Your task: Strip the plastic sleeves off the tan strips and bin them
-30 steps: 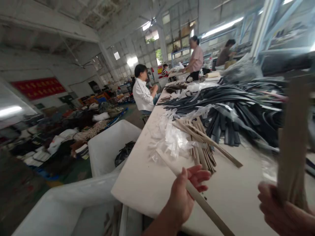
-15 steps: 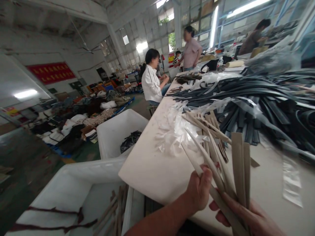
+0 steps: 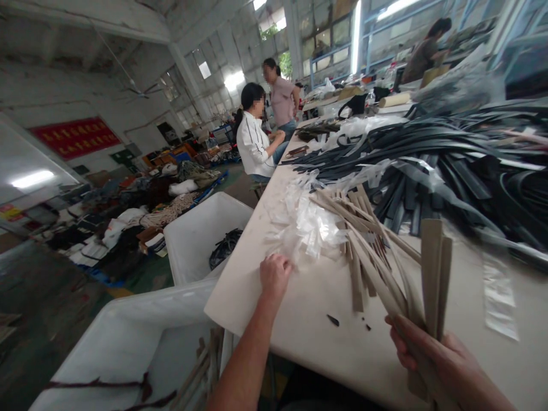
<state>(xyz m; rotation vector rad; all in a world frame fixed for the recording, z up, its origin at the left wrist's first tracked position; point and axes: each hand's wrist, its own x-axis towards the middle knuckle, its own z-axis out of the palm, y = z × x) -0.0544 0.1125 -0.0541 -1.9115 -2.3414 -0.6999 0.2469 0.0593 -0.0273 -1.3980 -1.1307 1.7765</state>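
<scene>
My right hand point(image 3: 428, 348) is closed around a fanned bundle of taupe leather-like strips point(image 3: 430, 279) at the lower right. The long strips stick up and away to the left, over more taupe strips point(image 3: 357, 274) lying on the table. My left hand point(image 3: 274, 277) is at the near left edge of a heap of crumpled clear plastic film pieces point(image 3: 317, 228), with its fingers curled downward. Its fingertips touch the film's edge, and what they pinch, if anything, is hidden. Small dark scraps point(image 3: 333, 321) lie between my hands.
Long black strips point(image 3: 428, 148) with plastic film cover the table's far right. Left of the pale table point(image 3: 240, 297) stand white bins point(image 3: 128, 308), one holding taupe strips. A person in a white jacket point(image 3: 254, 142) sits at the far table edge; another person point(image 3: 282, 103) stands behind.
My left hand has moved left and away from the bundle to the plastic heap. My right hand still grips the strips, slightly farther right. The standing person has moved left in view.
</scene>
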